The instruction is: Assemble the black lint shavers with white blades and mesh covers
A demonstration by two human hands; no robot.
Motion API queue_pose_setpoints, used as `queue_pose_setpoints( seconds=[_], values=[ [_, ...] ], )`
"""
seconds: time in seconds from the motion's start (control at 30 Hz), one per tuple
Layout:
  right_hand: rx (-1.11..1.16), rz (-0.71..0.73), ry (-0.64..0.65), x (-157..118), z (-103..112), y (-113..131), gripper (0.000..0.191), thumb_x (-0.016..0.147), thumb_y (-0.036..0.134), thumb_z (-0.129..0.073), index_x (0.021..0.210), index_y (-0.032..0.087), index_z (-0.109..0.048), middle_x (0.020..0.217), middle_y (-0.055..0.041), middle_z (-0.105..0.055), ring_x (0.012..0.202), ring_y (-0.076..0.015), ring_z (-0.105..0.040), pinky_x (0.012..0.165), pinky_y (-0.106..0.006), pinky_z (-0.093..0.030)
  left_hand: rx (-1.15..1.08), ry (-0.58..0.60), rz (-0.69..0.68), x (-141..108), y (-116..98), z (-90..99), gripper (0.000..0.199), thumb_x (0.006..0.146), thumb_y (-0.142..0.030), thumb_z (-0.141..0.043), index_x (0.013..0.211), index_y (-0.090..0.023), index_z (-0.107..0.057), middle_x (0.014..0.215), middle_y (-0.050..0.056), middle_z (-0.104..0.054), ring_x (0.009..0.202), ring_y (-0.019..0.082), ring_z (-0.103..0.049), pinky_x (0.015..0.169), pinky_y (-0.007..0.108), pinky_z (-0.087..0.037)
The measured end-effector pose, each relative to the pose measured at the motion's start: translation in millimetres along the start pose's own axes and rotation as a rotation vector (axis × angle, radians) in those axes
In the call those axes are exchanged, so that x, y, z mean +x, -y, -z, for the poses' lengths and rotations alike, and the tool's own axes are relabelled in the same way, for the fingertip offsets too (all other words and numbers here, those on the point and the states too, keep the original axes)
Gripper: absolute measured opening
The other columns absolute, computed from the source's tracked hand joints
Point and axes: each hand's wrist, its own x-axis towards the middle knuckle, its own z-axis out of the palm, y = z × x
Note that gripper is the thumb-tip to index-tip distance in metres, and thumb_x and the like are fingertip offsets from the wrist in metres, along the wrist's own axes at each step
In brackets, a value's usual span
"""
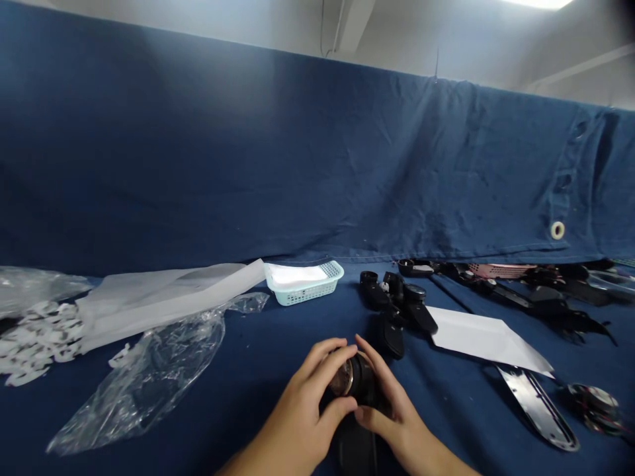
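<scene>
Low in the middle of the head view, a black device (364, 383) with a round, metal-rimmed head and a flat black handle sits between my two hands. My left hand (310, 396) wraps its fingers and thumb around the round end from the left. From the right, my right hand (394, 413) closes on the same end, its thumb tip close to the left thumb. The handle runs down toward me, and its lower end is cut off by the frame. Just beyond my fingers lies a group of similar black parts (397, 301).
A light-blue basket (307, 291) with white sheets stands at the back. To the left are clear plastic bags (163, 363), white foam sheeting (163, 297) and small white pieces (40, 337). On the right lie white paper (486, 337), a silver-edged cover (540, 406) and a wired motor (595, 403).
</scene>
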Motion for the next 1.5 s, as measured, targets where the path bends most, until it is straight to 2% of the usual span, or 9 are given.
queue_pose_setpoints(
  seconds=[0.2,0.33,0.53,0.77,0.93,1.13,1.33,1.43,1.5],
  values=[
    [0.322,-0.113,-0.098,4.3,-5.0,7.5,0.066,0.08,0.038,-0.073,0.14,0.033,-0.047,0.142,-0.0022,-0.055,0.134,-0.0255,-0.046,0.117,-0.043,-0.027,-0.028,-0.045,0.06,1.3,-1.0,6.9,0.052,0.088,-0.022,-0.059,0.137,-0.035,-0.048,0.149,0.003,-0.044,0.137,0.026,-0.042,0.116,0.051,-0.033],
    [0.538,-0.206,-0.043,4.5,-11.4,8.4,0.047,0.089,0.044,-0.061,0.129,0.021,-0.06,0.13,-0.0093,-0.064,0.124,-0.0281,-0.055,0.114,-0.045,-0.032,-0.056,-0.064,0.054,2.3,-5.4,9.2,0.05,0.089,-0.022,-0.058,0.136,-0.035,-0.049,0.144,0.003,-0.05,0.134,0.025,-0.045,0.115,0.05,-0.035],
    [0.624,-0.295,0.041,2.8,-14.9,2.4,0.049,0.091,0.053,-0.056,0.134,0.029,-0.055,0.137,-0.0093,-0.059,0.116,-0.0295,-0.061,0.103,-0.054,-0.042,-0.055,-0.039,0.087,4.9,-9.1,15.2,0.052,0.087,-0.019,-0.059,0.136,-0.034,-0.051,0.145,0.003,-0.05,0.135,0.027,-0.045,0.115,0.052,-0.035],
    [0.311,-0.074,-0.098,3.6,-3.1,3.0,0.06,0.081,0.057,-0.069,0.134,0.034,-0.055,0.141,-0.0034,-0.056,0.136,-0.0273,-0.045,0.119,-0.047,-0.023,-0.09,-0.023,0.115,3.3,-7.6,12.1,0.056,0.086,-0.025,-0.063,0.138,-0.04,-0.046,0.151,-0.001,-0.044,0.136,0.024,-0.045,0.115,0.049,-0.036],
    [0.128,0.063,-0.096,0.0,3.3,-6.4,0.06,0.086,0.055,-0.062,0.14,0.033,-0.049,0.147,-0.0042,-0.049,0.139,-0.0302,-0.039,0.119,-0.049,-0.022,0.0,-0.03,0.026,1.1,-16.6,18.1,0.059,0.087,-0.029,-0.065,0.14,-0.041,-0.044,0.147,-0.002,-0.049,0.134,0.025,-0.048,0.113,0.048,-0.04],
    [-0.106,0.094,-0.14,-8.1,3.6,5.8,0.067,0.084,0.057,-0.063,0.143,0.031,-0.045,0.15,-0.0032,-0.045,0.141,-0.0322,-0.036,0.116,-0.047,-0.032,0.136,-0.066,-0.081,-2.3,-14.0,17.5,0.06,0.093,-0.042,-0.054,0.148,-0.037,-0.032,0.141,0.003,-0.056,0.125,0.027,-0.057,0.102,0.045,-0.052],
    [-0.192,0.097,-0.108,-13.0,7.1,10.8,0.062,0.088,0.055,-0.059,0.145,0.038,-0.04,0.155,0.0024,-0.037,0.146,-0.029,-0.027,0.119,-0.046,-0.026,0.274,0.036,-0.001,-3.5,-25.0,23.5,0.06,0.095,-0.05,-0.047,0.148,-0.027,-0.032,0.14,0.009,-0.056,0.122,0.03,-0.059,0.099,0.046,-0.053],
    [-0.155,0.057,-0.082,-13.8,5.3,10.6,0.056,0.091,0.053,-0.055,0.144,0.04,-0.04,0.155,0.0039,-0.038,0.146,-0.0266,-0.026,0.12,-0.045,-0.023,0.367,0.039,-0.087,-4.1,-22.9,22.0,0.057,0.096,-0.045,-0.043,0.148,-0.028,-0.027,0.134,0.012,-0.058,0.111,0.031,-0.065,0.089,0.046,-0.057],
    [-0.129,0.03,-0.051,-14.2,2.8,10.2,0.053,0.093,0.052,-0.052,0.144,0.04,-0.041,0.154,0.0035,-0.038,0.146,-0.026,-0.026,0.12,-0.045,-0.019,0.445,-0.02,-0.158,-5.8,-13.7,15.2,0.052,0.095,-0.041,-0.043,0.144,-0.029,-0.029,0.124,0.013,-0.061,0.1,0.031,-0.068,0.081,0.047,-0.059]
  ],
)
